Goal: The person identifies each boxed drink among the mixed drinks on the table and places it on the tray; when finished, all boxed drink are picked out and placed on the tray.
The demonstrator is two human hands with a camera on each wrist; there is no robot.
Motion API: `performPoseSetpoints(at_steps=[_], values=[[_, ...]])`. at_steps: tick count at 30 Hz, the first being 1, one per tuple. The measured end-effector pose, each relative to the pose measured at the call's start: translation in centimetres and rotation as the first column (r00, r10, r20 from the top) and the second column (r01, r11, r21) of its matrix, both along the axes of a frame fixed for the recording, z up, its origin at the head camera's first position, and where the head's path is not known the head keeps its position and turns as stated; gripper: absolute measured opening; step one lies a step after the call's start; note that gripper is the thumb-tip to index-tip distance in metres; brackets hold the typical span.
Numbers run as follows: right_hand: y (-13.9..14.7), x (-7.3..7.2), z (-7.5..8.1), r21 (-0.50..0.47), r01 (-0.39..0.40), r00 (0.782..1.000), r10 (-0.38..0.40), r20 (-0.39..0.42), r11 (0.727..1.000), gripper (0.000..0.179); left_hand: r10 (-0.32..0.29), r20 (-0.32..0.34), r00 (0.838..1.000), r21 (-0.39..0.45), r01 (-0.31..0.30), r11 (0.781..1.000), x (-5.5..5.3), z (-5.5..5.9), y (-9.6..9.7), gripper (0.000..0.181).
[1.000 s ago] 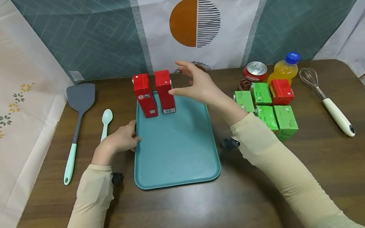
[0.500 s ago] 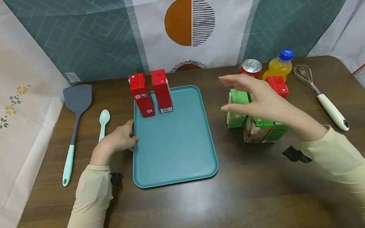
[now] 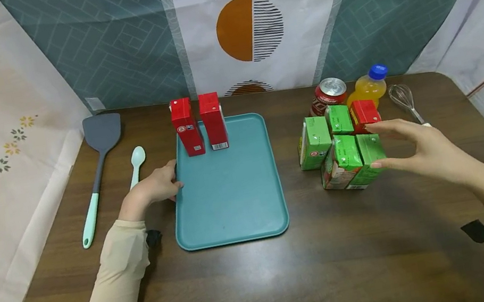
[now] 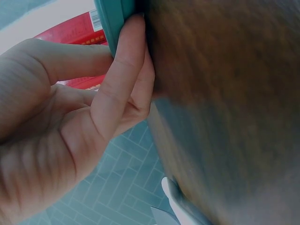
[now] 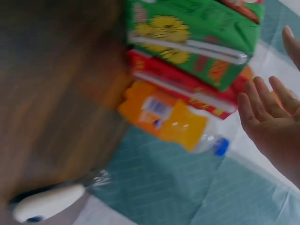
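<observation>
My left hand [image 3: 155,186] pinches the left rim of a teal tray [image 3: 230,196]; the left wrist view shows thumb and fingers on either side of the tray rim [image 4: 112,23]. Two red drink cartons [image 3: 214,123] stand upright at the tray's far left end, slightly apart. On the right, my right hand [image 3: 421,149] holds nothing, its thumb and fingers spread beside the nearest right green carton [image 3: 371,152]. Several green cartons [image 3: 316,140] stand grouped there with one red carton [image 3: 364,114] behind. Whether the fingertips touch a carton, I cannot tell.
Behind the cartons stand a red soda can [image 3: 329,93] and an orange drink bottle [image 3: 369,88] with a blue cap. A whisk [image 3: 402,95] lies to the right, partly behind my hand. A spatula [image 3: 101,165] and a pale green spoon [image 3: 137,158] lie left of the tray.
My right hand has moved from beside the red cartons on the tray, rightward across to the green carton group. The left hand has stayed at the tray rim.
</observation>
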State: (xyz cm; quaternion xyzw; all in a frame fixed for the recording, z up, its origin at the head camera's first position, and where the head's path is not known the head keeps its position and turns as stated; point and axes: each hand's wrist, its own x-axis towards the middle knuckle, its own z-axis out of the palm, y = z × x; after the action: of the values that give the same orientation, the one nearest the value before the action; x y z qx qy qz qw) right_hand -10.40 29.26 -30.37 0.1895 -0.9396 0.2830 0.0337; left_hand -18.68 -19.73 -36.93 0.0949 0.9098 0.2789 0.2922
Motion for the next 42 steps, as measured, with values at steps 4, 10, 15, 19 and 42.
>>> performPoseSetpoints(at_steps=[4, 10, 15, 19, 42], values=[[1.1, 0.2, -1.4, 0.011, -0.007, 1.000, 0.007, -0.013, 1.000, 0.071, 0.004, 0.016, 1.000, -0.008, -0.004, 1.000, 0.1, -0.2, -0.1, 0.068], [1.3, -0.5, -3.0, 0.030, -0.052, 0.989, 0.056, -0.135, 0.998, 0.084, 0.009, -0.003, 1.000, 0.008, -0.009, 1.000, 0.1, -0.1, -0.1, 0.067], [1.0, -0.7, -3.5, 0.096, -0.053, 0.978, 0.071, -0.196, 0.994, 0.086, 0.005, -0.005, 1.000, 0.002, -0.005, 1.000, 0.0, -0.1, 0.2, 0.066], [0.8, -1.1, -3.4, 0.121, -0.065, 0.975, 0.089, -0.201, 0.990, 0.083, 0.008, -0.008, 1.000, -0.003, -0.008, 1.000, -0.1, -0.1, 0.4, 0.066], [0.8, -0.4, -4.2, -0.042, -0.048, 0.994, 0.044, -0.096, 0.998, 0.084, 0.004, -0.010, 1.000, 0.012, -0.004, 1.000, -0.2, -0.4, -0.1, 0.065]])
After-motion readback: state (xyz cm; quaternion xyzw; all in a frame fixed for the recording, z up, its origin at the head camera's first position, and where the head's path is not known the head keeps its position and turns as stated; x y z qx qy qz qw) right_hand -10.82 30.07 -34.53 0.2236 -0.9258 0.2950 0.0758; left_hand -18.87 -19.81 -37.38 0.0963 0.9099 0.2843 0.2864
